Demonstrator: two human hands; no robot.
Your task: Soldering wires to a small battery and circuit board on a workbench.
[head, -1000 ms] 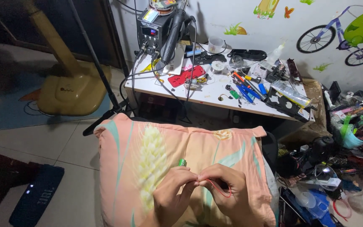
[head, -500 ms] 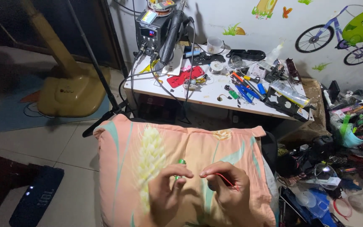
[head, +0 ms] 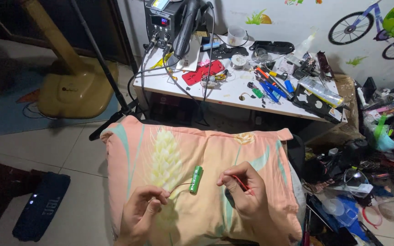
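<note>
Head view: 2 bare hands with a wired green battery over a peach pillow.

Low in the frame, centre, a green cylindrical battery is seen lying on a peach pillow printed with a pale wheat ear. A thin dark wire runs from the battery to the left hand, lower left of centre, whose fingertips are pinched shut on it. A red wire is gripped between thumb and fingers of the right hand, lower centre-right. The 2 hands are held apart, with the battery between them. Across the upper middle a white workbench is crowded with a soldering station, a red board, screwdrivers and a cup. A yellow fan base stands at upper left, a dark blue speaker at lower left.
</note>
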